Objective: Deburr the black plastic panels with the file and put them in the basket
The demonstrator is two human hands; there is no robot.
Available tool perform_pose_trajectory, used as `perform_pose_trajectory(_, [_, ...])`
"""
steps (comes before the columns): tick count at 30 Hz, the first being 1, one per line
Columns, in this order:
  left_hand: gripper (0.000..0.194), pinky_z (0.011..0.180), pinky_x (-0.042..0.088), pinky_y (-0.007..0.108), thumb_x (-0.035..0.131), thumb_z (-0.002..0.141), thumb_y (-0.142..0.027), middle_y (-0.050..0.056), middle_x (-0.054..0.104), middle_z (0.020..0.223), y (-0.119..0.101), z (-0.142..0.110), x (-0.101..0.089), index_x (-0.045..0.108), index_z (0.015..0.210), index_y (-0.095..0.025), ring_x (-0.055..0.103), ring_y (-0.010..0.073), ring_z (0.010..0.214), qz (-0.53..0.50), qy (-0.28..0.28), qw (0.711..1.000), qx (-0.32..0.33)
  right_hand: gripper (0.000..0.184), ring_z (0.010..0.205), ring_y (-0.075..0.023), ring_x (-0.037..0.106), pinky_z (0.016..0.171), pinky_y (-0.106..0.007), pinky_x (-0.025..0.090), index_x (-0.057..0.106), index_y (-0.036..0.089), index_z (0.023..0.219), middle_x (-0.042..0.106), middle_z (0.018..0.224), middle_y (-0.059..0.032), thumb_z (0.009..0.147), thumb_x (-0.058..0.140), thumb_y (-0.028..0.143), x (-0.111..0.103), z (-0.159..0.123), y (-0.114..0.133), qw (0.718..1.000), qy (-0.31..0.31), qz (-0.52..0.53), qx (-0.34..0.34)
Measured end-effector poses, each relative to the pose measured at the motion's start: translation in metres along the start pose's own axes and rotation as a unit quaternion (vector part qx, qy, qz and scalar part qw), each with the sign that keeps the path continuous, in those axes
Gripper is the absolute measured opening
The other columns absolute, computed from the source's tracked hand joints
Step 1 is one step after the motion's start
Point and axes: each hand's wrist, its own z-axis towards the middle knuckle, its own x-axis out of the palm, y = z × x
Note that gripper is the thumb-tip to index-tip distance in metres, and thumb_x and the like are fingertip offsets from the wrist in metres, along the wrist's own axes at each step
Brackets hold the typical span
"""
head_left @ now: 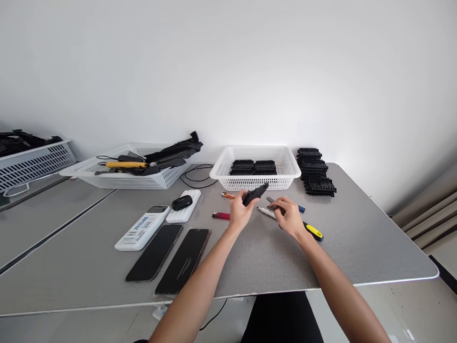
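Observation:
My left hand [240, 209] grips a flat black plastic part [255, 194], tilted upward above the table in front of the white basket. To its right, my right hand [288, 217] has its fingers curled together low over the table. A small dark bit shows at its fingertips, too little to name. Beside and partly under that hand lie a white marker [266, 212], a tool with a blue end [302, 208] and a yellow and black handle [314, 232]. Near my left hand are a red lighter [221, 216] and an orange lighter-like item [228, 195].
A white basket [255, 182] holds black ridged plastic pieces [264, 167]; more are stacked [314, 171] to its right. At left stand a basket of tools [157, 181], two phones [183, 262], white power banks [143, 228] and a black earbud case [182, 202]. A cable [194, 176] lies behind.

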Motion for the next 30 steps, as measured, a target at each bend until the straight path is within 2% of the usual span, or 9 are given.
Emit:
perform_pose_trajectory(3, [0.018,0.097,0.038,0.038,0.075,0.064,-0.018,0.004,0.070,0.082,0.001,0.001,-0.004,0.058,0.060,-0.024,0.059,0.0276,0.093,0.022,0.008,0.998,0.062,0.034,0.099,-0.0209,0.064,0.090,-0.037,0.050,0.075,0.022,0.100,0.069,0.106,-0.0069,0.078,0.052,0.010,0.007,0.000,-0.001,0.996,0.075,0.045,0.005])
perform_pose_trajectory(6, [0.025,0.104,0.030,0.043,0.066,0.065,-0.008,0.005,0.071,0.089,0.003,0.000,-0.007,0.050,0.053,-0.024,0.055,0.0290,0.100,0.068,-0.004,0.987,0.142,0.030,0.113,-0.0255,0.060,0.095,-0.043,0.048,0.075,0.021,0.104,0.068,0.116,-0.0093,0.083,0.053,0.021,0.008,0.004,-0.007,0.986,0.023,0.133,0.102])
perform_pose_trajectory(8, [0.025,0.103,0.028,0.045,0.062,0.066,-0.005,0.005,0.071,0.092,0.005,-0.002,-0.008,0.049,0.054,-0.023,0.053,0.0292,0.103,0.126,-0.009,0.974,0.189,0.035,0.104,-0.0252,0.064,0.084,-0.039,0.053,0.073,0.019,0.110,0.070,0.107,-0.0110,0.090,0.049,0.035,0.007,0.007,-0.010,0.948,-0.011,0.254,0.193])
perform_pose_trajectory(11, [0.022,0.100,0.028,0.046,0.058,0.068,-0.003,0.005,0.067,0.106,0.009,-0.006,-0.009,0.049,0.057,-0.021,0.049,0.0291,0.111,0.257,0.007,0.930,0.262,0.045,0.076,-0.0188,0.066,0.060,-0.028,0.051,0.071,0.017,0.111,0.070,0.088,-0.0077,0.088,0.054,0.052,0.003,0.010,-0.009,0.869,0.033,0.414,0.268])
perform_pose_trajectory(15, [0.014,0.101,0.031,0.047,0.064,0.071,-0.010,0.008,0.056,0.127,0.014,-0.007,-0.005,0.055,0.073,-0.021,0.043,0.0309,0.123,0.307,-0.013,0.904,0.297,0.039,0.057,-0.0106,0.057,0.048,-0.022,0.043,0.071,0.016,0.098,0.068,0.081,-0.0031,0.072,0.076,0.045,0.003,0.010,-0.006,0.840,0.073,0.467,0.266])
perform_pose_trajectory(19, [0.041,0.099,0.042,0.044,0.064,0.080,-0.031,0.017,0.048,0.138,0.016,-0.001,0.002,0.051,0.117,-0.019,0.049,0.0289,0.125,0.134,-0.064,0.970,0.192,0.048,0.058,-0.0140,0.062,0.063,-0.031,0.054,0.063,0.019,0.102,0.068,0.072,0.0004,0.065,0.082,0.044,0.007,0.009,-0.012,0.829,-0.014,0.479,0.290])
perform_pose_trajectory(21, [0.043,0.084,0.052,0.041,0.054,0.087,-0.045,0.016,0.060,0.125,0.016,0.001,0.005,0.053,0.120,-0.017,0.062,0.0274,0.109,0.036,0.015,0.997,0.066,0.051,0.063,-0.0161,0.066,0.071,-0.035,0.057,0.058,0.021,0.103,0.069,0.073,0.0014,0.065,0.082,0.044,0.010,0.009,-0.015,0.835,-0.051,0.470,0.280])
perform_pose_trajectory(24, [0.055,0.058,0.055,0.036,0.047,0.086,-0.062,0.013,0.071,0.092,0.017,0.000,0.010,0.063,0.104,-0.013,0.069,0.0272,0.079,-0.044,0.153,0.984,-0.078,0.050,0.068,-0.0170,0.068,0.075,-0.036,0.057,0.052,0.023,0.101,0.071,0.080,0.0005,0.066,0.080,0.046,0.015,0.008,-0.017,0.860,-0.068,0.434,0.261])
perform_pose_trajectory(30, [0.054,0.040,0.046,0.026,0.061,0.078,-0.063,0.007,0.069,0.081,0.021,-0.001,0.010,0.061,0.101,-0.014,0.066,0.0194,0.055,-0.048,0.126,0.988,-0.073,0.032,0.078,-0.0210,0.068,0.068,-0.032,0.053,0.053,0.022,0.100,0.070,0.085,-0.0041,0.086,0.059,0.050,0.014,0.004,-0.020,0.951,-0.018,0.213,0.223])
